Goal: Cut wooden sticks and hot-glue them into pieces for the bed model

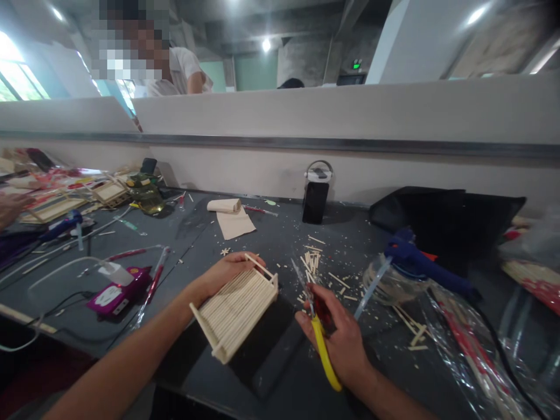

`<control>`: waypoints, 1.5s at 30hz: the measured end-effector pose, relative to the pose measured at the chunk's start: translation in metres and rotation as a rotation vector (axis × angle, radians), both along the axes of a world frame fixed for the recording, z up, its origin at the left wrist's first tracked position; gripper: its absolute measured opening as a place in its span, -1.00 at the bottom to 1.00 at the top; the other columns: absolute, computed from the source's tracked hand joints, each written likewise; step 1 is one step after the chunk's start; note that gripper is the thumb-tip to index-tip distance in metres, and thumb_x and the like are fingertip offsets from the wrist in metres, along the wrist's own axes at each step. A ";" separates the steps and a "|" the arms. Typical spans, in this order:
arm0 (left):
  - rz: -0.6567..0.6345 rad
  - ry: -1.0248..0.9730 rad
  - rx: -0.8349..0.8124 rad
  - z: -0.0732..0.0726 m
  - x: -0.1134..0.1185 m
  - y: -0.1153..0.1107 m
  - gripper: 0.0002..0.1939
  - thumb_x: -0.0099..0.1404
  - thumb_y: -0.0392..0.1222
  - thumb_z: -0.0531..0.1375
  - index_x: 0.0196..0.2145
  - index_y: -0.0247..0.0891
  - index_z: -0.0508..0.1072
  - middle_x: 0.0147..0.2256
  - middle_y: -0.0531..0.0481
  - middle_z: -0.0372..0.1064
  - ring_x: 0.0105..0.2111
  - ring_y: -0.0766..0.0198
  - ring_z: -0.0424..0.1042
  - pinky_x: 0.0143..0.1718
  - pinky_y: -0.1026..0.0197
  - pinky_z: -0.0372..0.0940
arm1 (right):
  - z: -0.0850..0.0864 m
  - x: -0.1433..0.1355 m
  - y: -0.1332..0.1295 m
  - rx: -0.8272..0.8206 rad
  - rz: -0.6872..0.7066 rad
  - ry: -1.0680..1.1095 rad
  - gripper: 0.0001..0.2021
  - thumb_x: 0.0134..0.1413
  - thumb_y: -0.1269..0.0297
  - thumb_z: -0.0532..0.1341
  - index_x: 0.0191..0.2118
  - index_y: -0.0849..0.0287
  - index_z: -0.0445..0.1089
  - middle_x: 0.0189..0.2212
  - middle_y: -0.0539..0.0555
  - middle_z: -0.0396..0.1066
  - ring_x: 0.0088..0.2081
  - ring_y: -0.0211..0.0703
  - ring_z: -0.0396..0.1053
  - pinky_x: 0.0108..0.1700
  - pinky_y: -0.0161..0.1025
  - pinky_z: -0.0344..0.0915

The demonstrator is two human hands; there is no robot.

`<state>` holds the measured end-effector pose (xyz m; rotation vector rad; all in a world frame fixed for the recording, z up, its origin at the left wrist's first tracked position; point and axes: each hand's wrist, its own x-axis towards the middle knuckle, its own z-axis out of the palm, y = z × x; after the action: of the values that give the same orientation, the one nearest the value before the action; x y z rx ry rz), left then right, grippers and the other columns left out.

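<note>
My left hand (227, 271) is closed around the far left side of a small wooden-stick model (238, 309), a slatted panel with short posts and a rail at its ends, tilted above the dark table. In my right hand (339, 338) are pliers (321, 350) with a yellow handle and some red showing at the grip; their narrow metal jaws point away from me. Beyond the jaws lies a pile of short cut sticks (311, 261). The model and the pliers are apart.
A blue glue gun (420, 265) rests on a clear round container (378, 277) at right, near plastic-wrapped sticks (468, 344). A phone (315, 202) stands by the partition (245, 169). Brown paper (234, 221) lies behind the model; a purple power strip (120, 291) with cables is left. Another person (184, 70) is beyond.
</note>
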<state>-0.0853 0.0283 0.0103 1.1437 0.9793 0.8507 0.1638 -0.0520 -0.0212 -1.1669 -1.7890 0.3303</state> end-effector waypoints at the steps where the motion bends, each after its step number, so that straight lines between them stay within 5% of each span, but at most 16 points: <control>1: -0.067 -0.008 -0.019 -0.001 0.003 0.007 -0.82 0.16 -0.17 0.31 -0.30 -0.32 0.57 -0.36 -0.08 0.52 -0.42 0.27 0.45 -0.36 0.26 0.32 | -0.001 0.000 0.000 0.000 0.005 -0.001 -0.65 0.11 0.20 0.23 0.01 0.15 0.31 -0.21 0.14 0.52 -0.30 -0.09 0.53 -0.27 -0.21 0.51; 7: -0.336 -0.064 -0.072 -0.007 0.023 0.024 -0.82 0.14 -0.19 0.32 -0.29 -0.32 0.58 -0.34 -0.08 0.53 -0.39 0.27 0.47 -0.32 0.26 0.33 | -0.006 0.002 0.000 0.001 0.031 -0.047 -0.63 0.11 0.24 0.24 0.05 0.11 0.29 -0.12 0.16 0.49 -0.18 -0.05 0.51 -0.23 -0.20 0.51; 13: -0.348 -0.196 -0.103 -0.014 0.021 0.017 -0.70 0.17 -0.24 0.30 -0.11 -0.28 0.52 -0.14 -0.16 0.51 -0.24 0.19 0.51 -0.16 0.18 0.35 | -0.004 0.002 0.000 0.012 0.017 -0.036 -0.64 0.12 0.22 0.23 0.04 0.12 0.31 -0.13 0.17 0.49 -0.18 -0.03 0.51 -0.23 -0.19 0.52; 17: -0.290 -0.180 0.004 0.000 0.007 0.018 -0.63 0.18 -0.18 0.29 -0.04 -0.25 0.49 -0.04 -0.19 0.47 -0.11 0.11 0.48 -0.05 0.12 0.31 | -0.002 0.002 0.000 -0.013 0.042 -0.026 -0.63 0.11 0.22 0.24 0.05 0.10 0.31 -0.15 0.15 0.49 -0.26 -0.08 0.52 -0.26 -0.21 0.52; 23: 0.053 0.091 0.179 0.024 -0.020 -0.003 -0.61 0.23 -0.01 0.24 -0.04 -0.23 0.51 -0.02 -0.19 0.47 0.05 -0.01 0.38 0.16 -0.02 0.14 | -0.003 0.001 0.001 0.032 0.015 -0.043 -0.65 0.12 0.21 0.24 0.03 0.15 0.30 -0.15 0.18 0.50 -0.21 -0.03 0.52 -0.21 -0.17 0.51; 29: 0.604 -0.063 0.051 0.003 -0.019 -0.083 -0.45 0.24 0.22 0.13 0.03 -0.19 0.43 0.06 -0.13 0.41 0.16 0.04 0.26 0.22 0.05 0.08 | -0.007 0.001 0.000 0.037 0.006 -0.059 -0.64 0.13 0.18 0.23 0.03 0.16 0.29 -0.19 0.18 0.51 -0.27 -0.03 0.54 -0.20 -0.12 0.51; 33: 0.642 -0.147 -0.065 -0.008 0.004 -0.111 -0.37 0.21 0.28 0.12 0.15 -0.06 0.31 0.21 -0.04 0.23 0.17 -0.01 0.23 0.11 0.03 0.22 | -0.009 0.002 0.001 0.043 0.002 -0.070 -0.63 0.14 0.17 0.22 0.03 0.18 0.28 -0.18 0.19 0.51 -0.26 -0.02 0.54 -0.19 -0.12 0.51; 36: 0.637 -0.178 -0.062 -0.011 0.016 -0.105 -0.45 0.21 0.16 0.19 0.11 -0.05 0.34 0.16 -0.03 0.28 0.06 0.03 0.34 -0.01 0.09 0.30 | -0.008 0.001 0.002 0.081 -0.012 -0.094 -0.63 0.16 0.15 0.21 0.03 0.19 0.29 -0.17 0.21 0.51 -0.22 -0.02 0.53 -0.16 -0.13 0.50; 40: 0.640 -0.189 -0.065 -0.007 0.020 -0.081 -0.60 0.16 -0.05 0.24 -0.04 -0.19 0.44 -0.16 -0.03 0.46 -0.22 0.13 0.45 -0.25 0.18 0.34 | -0.005 0.000 0.004 0.093 -0.016 -0.097 -0.64 0.17 0.14 0.19 0.02 0.20 0.29 -0.18 0.19 0.51 -0.25 -0.07 0.53 -0.22 -0.20 0.51; 45: 0.478 -0.160 -0.080 0.007 0.015 -0.046 -0.72 0.04 -0.16 0.25 -0.26 -0.30 0.51 -0.35 -0.03 0.45 -0.40 0.21 0.41 -0.39 0.23 0.29 | -0.003 0.000 0.002 0.087 0.000 -0.079 -0.66 0.15 0.17 0.21 0.01 0.19 0.31 -0.18 0.18 0.51 -0.24 -0.08 0.52 -0.23 -0.24 0.50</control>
<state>-0.0700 -0.0180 0.0168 0.7665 1.1612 1.2511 0.1639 -0.0501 -0.0244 -1.1321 -1.8527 0.2064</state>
